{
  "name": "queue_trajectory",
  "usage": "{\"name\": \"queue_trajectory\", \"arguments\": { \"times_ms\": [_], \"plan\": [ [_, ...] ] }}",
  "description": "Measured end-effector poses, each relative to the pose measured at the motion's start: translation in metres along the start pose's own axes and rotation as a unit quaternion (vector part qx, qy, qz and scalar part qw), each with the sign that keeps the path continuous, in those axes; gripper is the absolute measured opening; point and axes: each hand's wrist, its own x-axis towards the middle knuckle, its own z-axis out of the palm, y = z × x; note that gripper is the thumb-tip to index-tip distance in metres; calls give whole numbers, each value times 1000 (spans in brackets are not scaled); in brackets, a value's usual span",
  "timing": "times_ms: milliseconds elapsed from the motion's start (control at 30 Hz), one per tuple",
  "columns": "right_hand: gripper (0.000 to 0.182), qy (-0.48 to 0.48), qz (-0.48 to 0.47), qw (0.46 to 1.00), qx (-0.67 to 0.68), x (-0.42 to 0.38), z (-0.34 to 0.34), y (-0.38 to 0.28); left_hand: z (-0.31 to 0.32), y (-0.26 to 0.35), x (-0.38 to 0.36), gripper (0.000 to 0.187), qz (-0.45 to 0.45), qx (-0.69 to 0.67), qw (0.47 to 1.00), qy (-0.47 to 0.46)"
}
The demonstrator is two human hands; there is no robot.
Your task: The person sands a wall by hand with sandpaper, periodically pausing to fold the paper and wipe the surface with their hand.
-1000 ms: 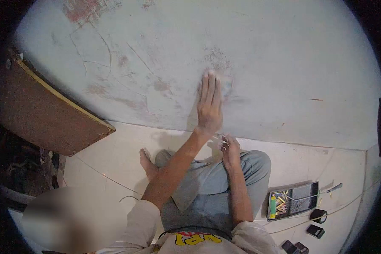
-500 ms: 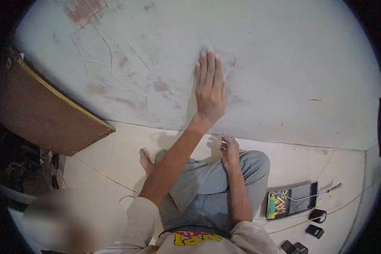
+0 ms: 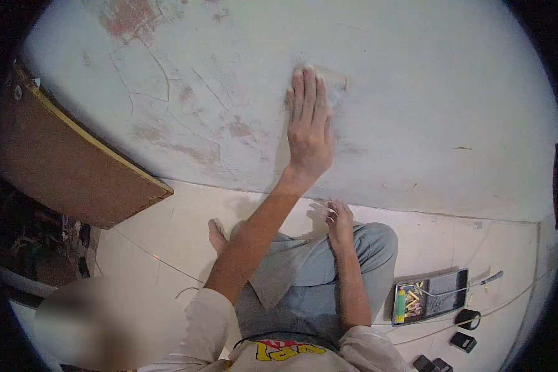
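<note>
My left hand [image 3: 310,127] reaches up to the pale wall [image 3: 409,105], its fingers stretched flat and dusted white at the tips. Beneath those fingers it presses a small thin sheet, seemingly sandpaper [image 3: 338,90], against the wall; the sheet's right edge sticks out and the rest is hidden. My right hand [image 3: 339,218] rests by my right knee near the foot of the wall, fingers loosely curled and apart. Thin pale streaks show at its fingertips; I cannot make out whether these are dust or some thin object.
A brown board [image 3: 87,155] leans at the left. To the right, a black tray [image 3: 445,302] on the tiled floor holds a green tube [image 3: 400,305], small yellow pieces and a wire-handled tool. A black roll [image 3: 467,318] and small black boxes lie nearby. Cracks and reddish patches mark the wall.
My left hand stays at nearly the same place on the wall; more of the sheet shows, blurred, beside its fingers. The view has shifted slightly. My right hand remains by the knee.
</note>
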Motion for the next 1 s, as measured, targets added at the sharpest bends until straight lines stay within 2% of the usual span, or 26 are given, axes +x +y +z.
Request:
{"name": "queue_trajectory", "arguments": {
  "times_ms": [100, 167, 200, 300, 367, 467, 600, 667, 800, 867, 933, 1000],
  "plan": [
    [21, 14, 8, 1000, 2, -2, 2, -1, 20, -8, -69, 49, -3, 7, 999, -46],
    [21, 2, 4, 1000, 0, -3, 2, -3, 23, 2, -116, 54, -70, -20, 990, -122],
    [22, -10, 2, 1000, -1, -3, 2, -3, 23, 0, -120, 54, -68, -20, 990, -120],
    [22, 11, 9, 1000, -13, 1, -2, 1, 20, -5, -110, 55, -65, -7, 991, -116],
    [22, 19, 14, 1000, -4, 1, -1, 3, 12, -5, -57, 54, -26, 12, 998, -51],
    [23, 17, 11, 1000, 5, 0, 3, -1, 0, -5, -13, 47, 3, 31, 999, -22],
    [23, 13, 6, 1000, -1, -1, -1, 0, 11, -4, -54, 49, -5, 18, 999, -27],
    [23, 11, 10, 1000, -3, -2, 0, -2, 17, -7, -102, 54, -50, -12, 992, -113],
    [23, 14, 7, 1000, -3, 0, 0, 1, 14, -6, -115, 57, -60, 22, 986, -154],
    [24, 12, 9, 1000, -7, -1, 1, 0, 10, -8, -78, 57, -29, 24, 996, -86],
    [24, 10, 13, 1000, -9, 1, 0, 1, 0, -6, -26, 56, -13, 25, 998, -54],
    [25, 10, 11, 1000, -24, 4, -2, 3, -2, -5, -8, 55, 6, 27, 999, -21]
  ]
}}
